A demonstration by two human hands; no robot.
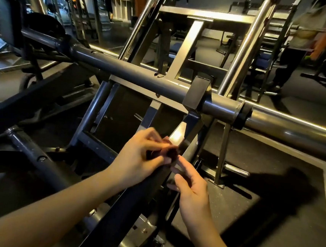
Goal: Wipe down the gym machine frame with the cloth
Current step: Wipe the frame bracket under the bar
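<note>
Two hands are working at one slanted bar of the dark gym machine frame. The bar's long axis is running from the lower left, near the camera, up and to the right toward one thick horizontal cross tube. One cloth – small, dark reddish-brown and bunched into a wad – is sitting on the bar's upper face, just below a bright glare patch. It is too blurred and crumpled to give a long axis.

The left hand is lying across the bar, its fingers curled and its fingertips pinching the cloth. The right hand is hovering on the bar's right side with fingers loosely spread – the forefinger is pointing up at the wad, just beside it, though contact cannot be told.

Two chrome guide rods are slanting upward behind the cross tube. One person is standing at the far right.
</note>
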